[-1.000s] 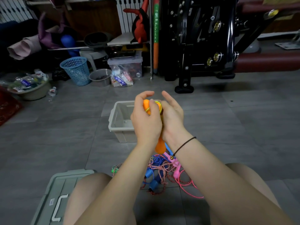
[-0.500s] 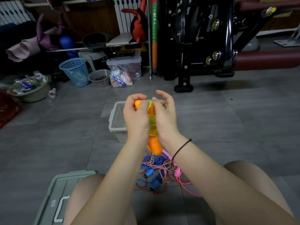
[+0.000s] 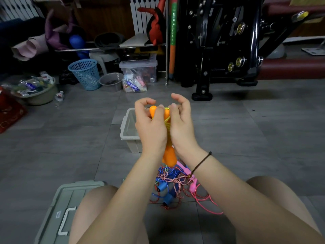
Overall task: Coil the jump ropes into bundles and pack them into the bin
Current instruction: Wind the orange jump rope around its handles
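An orange-handled jump rope (image 3: 169,154) with a yellow-green cord wound round its two handles stands upright between my hands, in front of the grey bin (image 3: 129,128). My left hand (image 3: 151,127) grips the handles, its thumb across the top. My right hand (image 3: 181,124) holds the cord against the handles, with its index finger and thumb lifted. Below, on the floor between my knees, lies a tangled pile of jump ropes (image 3: 173,186): blue handles, a red-white braided cord and a pink rope (image 3: 202,199).
The bin's grey lid (image 3: 63,208) lies on the floor by my left knee. Further back stand a blue mesh basket (image 3: 85,73), a clear storage box (image 3: 139,74), a basin of clutter (image 3: 35,90) and a black exercise machine (image 3: 225,43).
The bundle has stayed upright in front of the bin. My right hand's fingers have moved round its top with the cord, and index finger and thumb have lifted off.
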`<act>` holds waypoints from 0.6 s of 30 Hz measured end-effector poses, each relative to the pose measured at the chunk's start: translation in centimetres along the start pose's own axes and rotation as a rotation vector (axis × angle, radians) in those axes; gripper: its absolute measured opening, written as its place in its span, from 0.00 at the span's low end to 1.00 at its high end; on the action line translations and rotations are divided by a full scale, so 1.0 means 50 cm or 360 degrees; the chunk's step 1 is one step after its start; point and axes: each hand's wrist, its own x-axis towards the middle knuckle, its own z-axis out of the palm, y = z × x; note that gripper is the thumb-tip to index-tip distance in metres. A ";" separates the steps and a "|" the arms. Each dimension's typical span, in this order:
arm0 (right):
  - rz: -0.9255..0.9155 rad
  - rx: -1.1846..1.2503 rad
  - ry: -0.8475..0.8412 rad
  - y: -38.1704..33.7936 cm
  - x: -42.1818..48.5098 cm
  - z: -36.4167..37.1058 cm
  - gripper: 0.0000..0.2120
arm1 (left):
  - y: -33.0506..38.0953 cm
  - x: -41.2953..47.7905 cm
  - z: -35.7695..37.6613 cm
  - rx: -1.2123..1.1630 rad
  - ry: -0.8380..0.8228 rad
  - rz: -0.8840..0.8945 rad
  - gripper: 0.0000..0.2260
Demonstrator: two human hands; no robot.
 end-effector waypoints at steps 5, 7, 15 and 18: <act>0.0062 0.0108 -0.0095 -0.010 0.000 -0.004 0.17 | 0.003 0.007 -0.009 -0.0032 0.0011 -0.0037 0.07; 0.0058 0.0138 -0.0172 -0.014 -0.001 -0.002 0.17 | 0.006 0.012 -0.012 -0.0120 0.0037 -0.0115 0.08; 0.0104 0.0241 -0.0247 -0.021 -0.002 -0.009 0.22 | 0.001 0.020 -0.023 -0.0198 -0.0144 -0.0283 0.17; 0.0179 0.0208 -0.0291 -0.020 -0.005 -0.015 0.24 | -0.003 0.014 -0.025 -0.0300 -0.0129 -0.0342 0.16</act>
